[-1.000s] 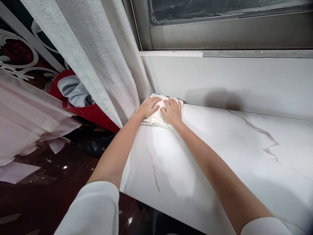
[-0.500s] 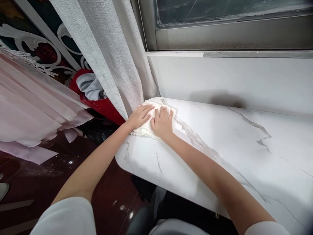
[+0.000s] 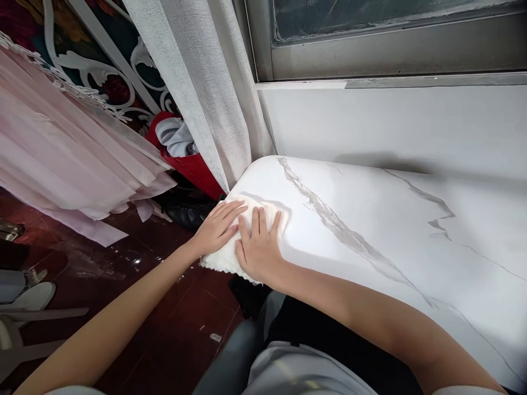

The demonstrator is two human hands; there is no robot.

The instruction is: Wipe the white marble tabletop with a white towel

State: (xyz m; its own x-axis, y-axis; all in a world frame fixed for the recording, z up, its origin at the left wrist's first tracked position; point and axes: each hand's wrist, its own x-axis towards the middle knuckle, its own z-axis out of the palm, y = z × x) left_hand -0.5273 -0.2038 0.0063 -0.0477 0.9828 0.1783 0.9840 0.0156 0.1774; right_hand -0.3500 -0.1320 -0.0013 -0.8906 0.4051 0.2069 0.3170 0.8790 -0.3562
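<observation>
A cream-white cloth (image 3: 230,257) with a ruffled edge lies flat on the left end of the white marble-patterned table (image 3: 354,208), its near edge reaching over the table's front rim. My left hand (image 3: 218,227) rests on the cloth's left part, fingers stretched out toward the right. Beside it, my right hand (image 3: 259,247) presses flat on the cloth with its fingers spread. Both palms face down, and neither hand grips the fabric.
Beyond the table's left corner hangs a grey-white curtain (image 3: 206,82). A red bag (image 3: 197,173) with grey cloth in it and a pink drape (image 3: 82,148) are farther left. Behind the table rises a white wall (image 3: 391,120) under a metal-framed window (image 3: 370,57).
Both hands and the cloth have moved toward me, from the table's far left corner to its front left edge. The view has shifted slightly.
</observation>
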